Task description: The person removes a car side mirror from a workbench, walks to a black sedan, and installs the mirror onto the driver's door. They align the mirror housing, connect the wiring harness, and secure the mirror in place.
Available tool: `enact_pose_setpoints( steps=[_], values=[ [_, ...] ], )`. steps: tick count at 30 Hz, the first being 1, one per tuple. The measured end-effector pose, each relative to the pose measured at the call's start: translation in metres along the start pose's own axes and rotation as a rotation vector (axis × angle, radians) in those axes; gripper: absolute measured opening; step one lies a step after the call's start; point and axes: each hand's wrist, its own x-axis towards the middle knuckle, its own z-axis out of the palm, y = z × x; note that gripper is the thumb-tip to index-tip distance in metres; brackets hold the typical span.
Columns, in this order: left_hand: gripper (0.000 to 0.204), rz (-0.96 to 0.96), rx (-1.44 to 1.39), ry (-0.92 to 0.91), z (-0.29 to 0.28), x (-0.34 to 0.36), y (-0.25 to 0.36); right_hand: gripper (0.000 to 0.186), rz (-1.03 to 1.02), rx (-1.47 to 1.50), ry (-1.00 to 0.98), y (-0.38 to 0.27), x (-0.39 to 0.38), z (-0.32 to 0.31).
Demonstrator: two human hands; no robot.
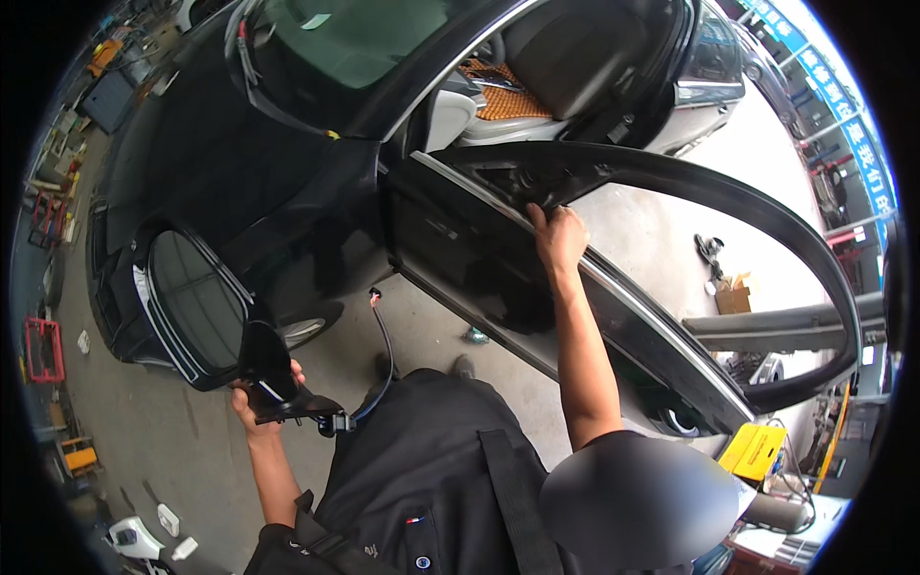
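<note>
In my left hand is a loose wing mirror, held by its black mounting foot, the fingers closed round it. Its glass faces up, and it hangs at the left, in front of the dark car's wing. A cable curves up from the foot and ends in a small connector. My right hand grips the top edge of the open car door, close to the front corner of its window frame. The fingertips on the door's far side are partly hidden.
The dark car's bonnet fills the upper left. Through the doorway shows a seat with a beaded cover. A yellow case stands beyond the door's rear end. White parts lie on the floor at lower left, and a cardboard box at right.
</note>
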Motion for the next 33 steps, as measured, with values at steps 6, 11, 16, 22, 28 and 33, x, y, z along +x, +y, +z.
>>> enact_pose_setpoints(
  steps=[6, 11, 16, 22, 28, 33],
  values=[
    [0.101, 0.008, 0.006, -0.012, -0.005, -0.005, -0.003, 0.063, 0.145, 0.169, -0.008, -0.005, 0.011, -0.03],
    [0.101, -0.015, 0.051, 0.0, -0.006, -0.004, -0.003, 0.047, 0.267, 0.421, 0.365, -0.01, 0.03, -0.068],
    [0.1, -0.045, 0.044, 0.0, 0.004, -0.002, 0.0, 0.022, 0.118, 0.459, 0.588, -0.026, 0.034, -0.073],
    [0.093, -0.058, 0.036, 0.037, 0.018, 0.003, 0.001, 0.014, 0.157, 0.611, 0.651, -0.029, 0.035, -0.06],
    [0.097, -0.079, 0.043, 0.007, 0.023, 0.006, 0.004, 0.011, -0.02, 0.539, 0.725, -0.021, 0.034, -0.056],
    [0.1, -0.082, 0.041, 0.037, 0.029, 0.007, 0.004, 0.013, 0.082, 0.679, 0.699, -0.022, 0.034, -0.05]
  ],
)
